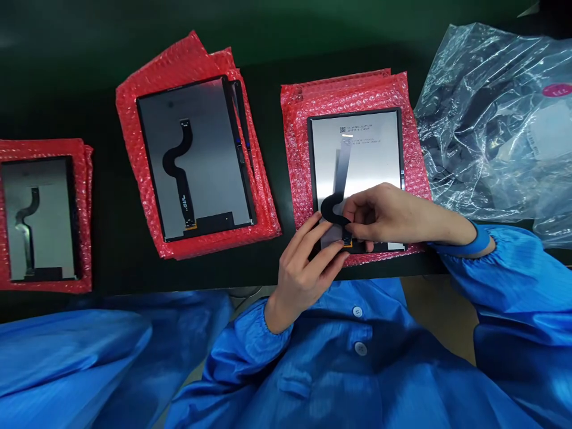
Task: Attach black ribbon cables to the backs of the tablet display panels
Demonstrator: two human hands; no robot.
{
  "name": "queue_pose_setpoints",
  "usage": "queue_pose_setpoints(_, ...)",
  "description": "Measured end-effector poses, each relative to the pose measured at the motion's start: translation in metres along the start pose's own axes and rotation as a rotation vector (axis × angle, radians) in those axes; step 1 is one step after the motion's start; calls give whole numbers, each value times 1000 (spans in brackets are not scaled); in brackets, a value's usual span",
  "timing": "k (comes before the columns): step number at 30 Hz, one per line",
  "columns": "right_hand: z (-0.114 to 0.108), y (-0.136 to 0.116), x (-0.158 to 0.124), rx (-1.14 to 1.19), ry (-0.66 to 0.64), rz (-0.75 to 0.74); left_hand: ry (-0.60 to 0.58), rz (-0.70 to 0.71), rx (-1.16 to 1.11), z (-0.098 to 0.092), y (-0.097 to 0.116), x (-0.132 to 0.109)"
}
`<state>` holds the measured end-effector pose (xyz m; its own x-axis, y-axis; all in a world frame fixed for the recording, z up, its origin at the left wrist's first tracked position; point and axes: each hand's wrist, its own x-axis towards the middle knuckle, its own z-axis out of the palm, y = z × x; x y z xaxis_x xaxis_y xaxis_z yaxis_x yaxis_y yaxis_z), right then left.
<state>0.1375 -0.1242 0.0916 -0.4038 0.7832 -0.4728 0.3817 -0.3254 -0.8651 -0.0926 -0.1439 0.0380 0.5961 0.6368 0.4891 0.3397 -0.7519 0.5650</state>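
In front of me a display panel lies face down, its silvery back up, on red bubble wrap. A black S-shaped flex cable runs up from its lower edge, and its upper stretch shines pale. My right hand is closed, thumb and forefinger pinching at the cable's lower bend. From the lower left, my left hand rests with fingers spread on the panel's bottom edge, fingertips beside the cable's foot. Both hands cover parts of the lower panel.
Left of it, another panel with a black cable lies on stacked red bubble wrap. A third panel sits on wrap at the far left. Clear plastic bags occupy the right. A blue sleeve or garment shows at lower left.
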Motion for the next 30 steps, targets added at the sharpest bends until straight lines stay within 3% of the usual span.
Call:
queue_pose_setpoints(10,4,-8,-1,56,-13,68,71,69,85,-1,8,8)
queue_pose_setpoints(21,-4,51,-14,-3,-36,207,13,-4,120,23,11,-9)
queue_pose_setpoints(27,-3,56,-21,-73,-23,158,-66,-20,65,27,10,-20)
queue_pose_setpoints(30,-2,48,-16,-61,-46,112,-43,-6,67,22,7,-17)
